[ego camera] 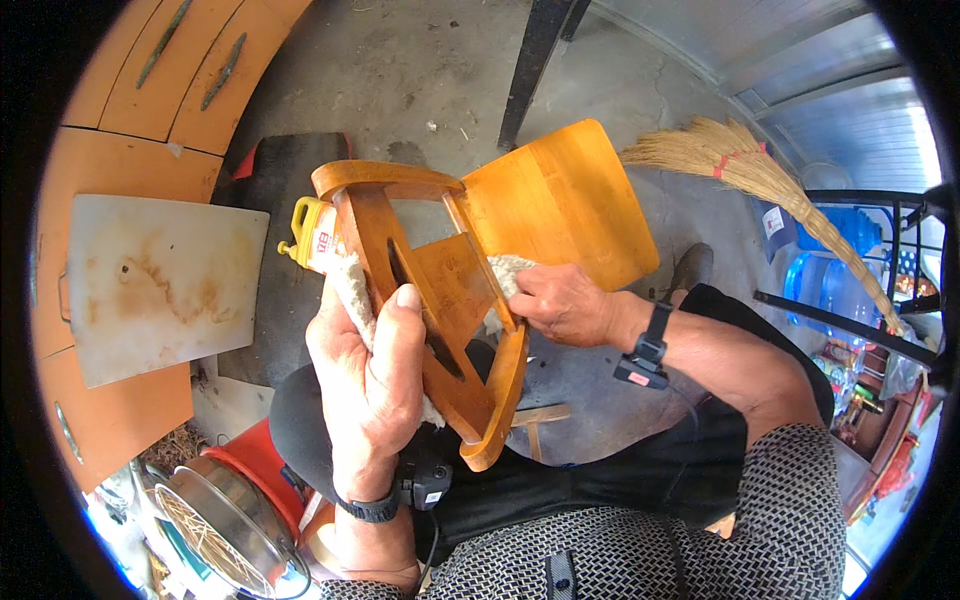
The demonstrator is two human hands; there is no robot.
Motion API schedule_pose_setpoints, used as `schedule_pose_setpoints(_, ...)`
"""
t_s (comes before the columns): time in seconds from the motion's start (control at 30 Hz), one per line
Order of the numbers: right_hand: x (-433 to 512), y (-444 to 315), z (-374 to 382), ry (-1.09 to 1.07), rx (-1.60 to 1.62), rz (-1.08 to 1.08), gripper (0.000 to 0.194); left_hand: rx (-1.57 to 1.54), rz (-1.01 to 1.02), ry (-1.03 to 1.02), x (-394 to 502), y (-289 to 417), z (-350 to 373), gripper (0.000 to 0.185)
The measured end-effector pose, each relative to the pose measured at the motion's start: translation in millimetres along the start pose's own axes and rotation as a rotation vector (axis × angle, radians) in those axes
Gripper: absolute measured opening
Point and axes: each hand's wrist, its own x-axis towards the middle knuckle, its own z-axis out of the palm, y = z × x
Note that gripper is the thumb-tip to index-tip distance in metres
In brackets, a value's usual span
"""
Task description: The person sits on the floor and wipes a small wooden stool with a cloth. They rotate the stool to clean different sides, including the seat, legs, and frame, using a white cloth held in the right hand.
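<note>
A small wooden chair (pixel 431 300) is tilted in front of me, its flat orange-brown panel (pixel 559 202) pointing away to the upper right. Dark worn marks run along one of its slats. My left hand (pixel 375 360) grips the near slat and frame, the thumb on top, with part of a whitish cloth (pixel 349 292) between palm and wood. At the chair's other side, my right hand (pixel 559 304) pinches a bunched part of whitish cloth (pixel 510 271) against a rail. Whether both parts belong to one cloth cannot be told.
A yellow plastic jug (pixel 307 232) stands behind the chair. Left are orange cabinets (pixel 120 172) and a stained white cutting board (pixel 165 285). Below them sit a red tub (pixel 255 465) and a metal pot (pixel 225 517). A straw broom (pixel 795 195) leans at right; a black metal leg (pixel 532 75) rises ahead.
</note>
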Motion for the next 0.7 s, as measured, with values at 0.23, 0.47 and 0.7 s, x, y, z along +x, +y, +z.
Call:
schedule_pose_setpoints(0.23,0,-10,6,0.033,0.006,0.11,0.008,-0.013,0.058,0.002,2,-1,4,0.048)
schedule_pose_setpoints(0.47,-12,-3,-5,0.0,-0.019,0.049,0.017,0.017,0.001,0.015,-2,-2,2,0.055)
schedule_pose_setpoints(0.7,-8,-9,12,0.123,-0.011,0.118,0.021,0.003,0.029,0.018,0,-2,5,0.054)
